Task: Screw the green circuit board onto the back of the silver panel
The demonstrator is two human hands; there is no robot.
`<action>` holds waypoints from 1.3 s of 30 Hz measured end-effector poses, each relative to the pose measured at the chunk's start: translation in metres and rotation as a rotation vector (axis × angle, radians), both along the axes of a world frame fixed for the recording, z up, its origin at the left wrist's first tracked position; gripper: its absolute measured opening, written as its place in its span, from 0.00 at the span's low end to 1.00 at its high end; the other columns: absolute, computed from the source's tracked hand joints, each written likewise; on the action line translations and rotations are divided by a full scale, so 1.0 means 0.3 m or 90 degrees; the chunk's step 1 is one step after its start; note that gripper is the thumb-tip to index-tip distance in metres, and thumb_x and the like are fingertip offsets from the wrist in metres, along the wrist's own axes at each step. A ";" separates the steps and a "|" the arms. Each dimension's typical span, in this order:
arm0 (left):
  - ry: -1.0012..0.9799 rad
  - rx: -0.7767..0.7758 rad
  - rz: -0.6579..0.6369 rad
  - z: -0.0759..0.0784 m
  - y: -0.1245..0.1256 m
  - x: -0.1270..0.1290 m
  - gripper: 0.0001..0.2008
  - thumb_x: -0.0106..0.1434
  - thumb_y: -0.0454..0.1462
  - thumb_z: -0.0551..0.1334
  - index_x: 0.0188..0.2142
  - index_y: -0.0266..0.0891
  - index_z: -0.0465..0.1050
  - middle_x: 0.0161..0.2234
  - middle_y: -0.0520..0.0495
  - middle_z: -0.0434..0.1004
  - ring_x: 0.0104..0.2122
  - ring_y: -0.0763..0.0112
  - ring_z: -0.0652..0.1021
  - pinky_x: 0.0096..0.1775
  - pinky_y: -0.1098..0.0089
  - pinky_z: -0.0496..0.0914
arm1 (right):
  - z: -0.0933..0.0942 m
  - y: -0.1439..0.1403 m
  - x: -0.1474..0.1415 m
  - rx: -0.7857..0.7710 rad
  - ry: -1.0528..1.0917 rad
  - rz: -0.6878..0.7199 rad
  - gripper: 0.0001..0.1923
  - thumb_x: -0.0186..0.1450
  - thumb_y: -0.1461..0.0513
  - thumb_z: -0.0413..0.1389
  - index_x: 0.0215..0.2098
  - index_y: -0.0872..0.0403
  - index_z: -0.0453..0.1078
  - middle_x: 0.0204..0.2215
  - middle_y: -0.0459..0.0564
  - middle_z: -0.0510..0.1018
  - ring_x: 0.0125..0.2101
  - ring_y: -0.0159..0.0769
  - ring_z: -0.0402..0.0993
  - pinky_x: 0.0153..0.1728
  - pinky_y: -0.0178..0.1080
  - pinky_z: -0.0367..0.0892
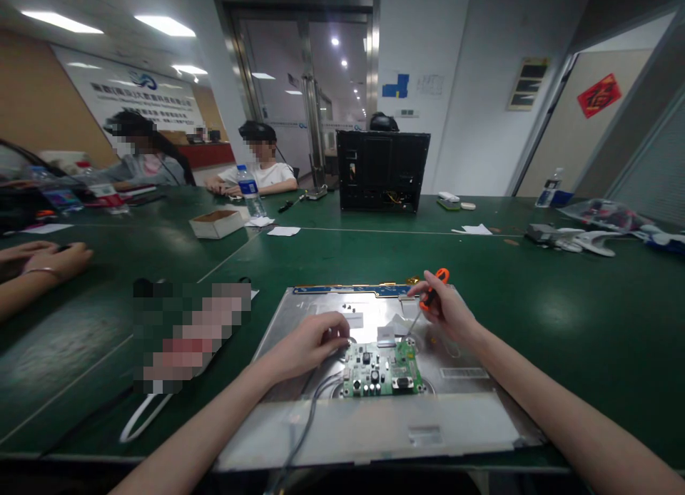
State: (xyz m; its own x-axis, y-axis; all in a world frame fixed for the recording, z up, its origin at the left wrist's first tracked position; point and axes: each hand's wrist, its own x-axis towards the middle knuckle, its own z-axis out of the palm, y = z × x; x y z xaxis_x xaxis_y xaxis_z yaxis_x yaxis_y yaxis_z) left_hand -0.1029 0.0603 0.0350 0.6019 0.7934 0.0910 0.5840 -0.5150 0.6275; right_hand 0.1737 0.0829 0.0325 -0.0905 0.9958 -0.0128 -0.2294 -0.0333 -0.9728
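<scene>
Head view: a co-worker's hand [51,259] rested on the green bench [561,317] at far left. Left hand [313,342] lay curled, fingertips pressing the metal panel [300,317] just beside the green circuit board [381,370], holding nothing. Board sat mid-panel, grey cables [310,409] trailing toward the near edge. Right hand [447,309] gripped an orange-handled screwdriver [428,299], tip at the board's upper right corner.
</scene>
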 end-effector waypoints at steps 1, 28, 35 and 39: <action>0.000 -0.007 0.004 -0.001 0.000 0.000 0.04 0.63 0.36 0.58 0.34 0.38 0.69 0.29 0.51 0.71 0.28 0.71 0.70 0.32 0.72 0.63 | 0.014 0.001 -0.007 0.015 -0.004 -0.010 0.25 0.52 0.42 0.60 0.24 0.56 0.73 0.11 0.38 0.59 0.11 0.21 0.47 0.12 0.31 0.41; -0.053 -0.108 0.022 -0.009 0.009 0.012 0.05 0.60 0.37 0.61 0.32 0.37 0.74 0.28 0.52 0.71 0.29 0.71 0.70 0.33 0.72 0.63 | -0.004 0.015 -0.206 0.056 -0.004 -0.010 0.24 0.45 0.47 0.66 0.28 0.55 0.68 0.14 0.38 0.66 0.14 0.23 0.56 0.12 0.28 0.49; -0.038 -0.111 0.018 -0.018 0.018 0.026 0.05 0.59 0.37 0.61 0.31 0.37 0.74 0.27 0.53 0.71 0.28 0.72 0.69 0.32 0.72 0.63 | -0.011 0.021 -0.205 0.057 -0.006 -0.009 0.26 0.44 0.45 0.66 0.28 0.55 0.67 0.12 0.37 0.64 0.13 0.23 0.55 0.12 0.28 0.48; -0.032 -0.111 0.009 -0.030 0.029 0.025 0.06 0.59 0.37 0.61 0.32 0.37 0.75 0.26 0.53 0.71 0.27 0.72 0.69 0.31 0.73 0.62 | -0.010 0.019 -0.208 0.060 -0.009 -0.001 0.25 0.45 0.46 0.66 0.28 0.55 0.67 0.11 0.37 0.64 0.13 0.23 0.54 0.12 0.28 0.48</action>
State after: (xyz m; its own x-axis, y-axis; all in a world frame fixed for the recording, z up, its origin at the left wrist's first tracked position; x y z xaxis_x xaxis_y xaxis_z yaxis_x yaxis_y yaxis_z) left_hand -0.0954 0.0690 0.0260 0.5884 0.8083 -0.0187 0.5562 -0.3879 0.7350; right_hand 0.1114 0.0886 0.0297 -0.0891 0.9928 0.0796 -0.2161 0.0587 -0.9746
